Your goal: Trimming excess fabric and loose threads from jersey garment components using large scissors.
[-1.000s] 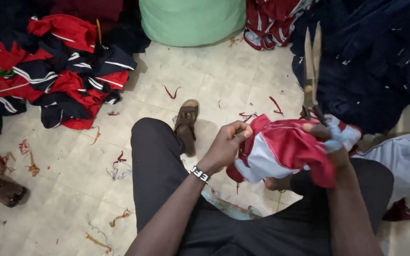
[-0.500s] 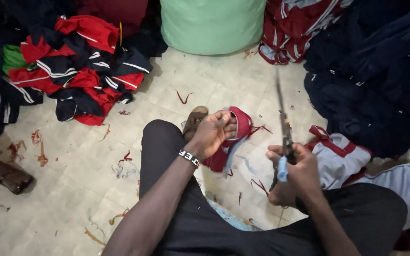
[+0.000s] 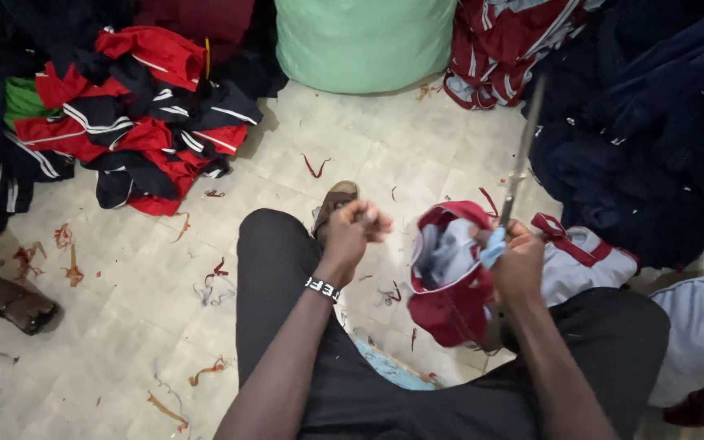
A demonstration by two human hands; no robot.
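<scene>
I sit on a tiled floor in black trousers. My right hand (image 3: 519,259) grips long scissors (image 3: 521,155) by their light blue handle, blades pointing up and away. The same hand presses against a red and white garment (image 3: 450,281) that hangs open over my right knee. My left hand (image 3: 358,226), with a beaded band at the wrist, is a closed fist above my left knee, a little left of the garment and apart from it. Whether it pinches a thread I cannot tell.
A heap of red and navy garments (image 3: 140,122) lies at the far left, a green sack (image 3: 364,41) at the back, and a dark navy pile (image 3: 653,122) at the right. My sandalled foot (image 3: 333,202) points forward. Another person's sandalled foot (image 3: 18,305) is at the left edge. Thread scraps litter the floor.
The red garment has left my left hand and now hangs by my right hand. My left hand has closed into a fist, and the scissors stay raised.
</scene>
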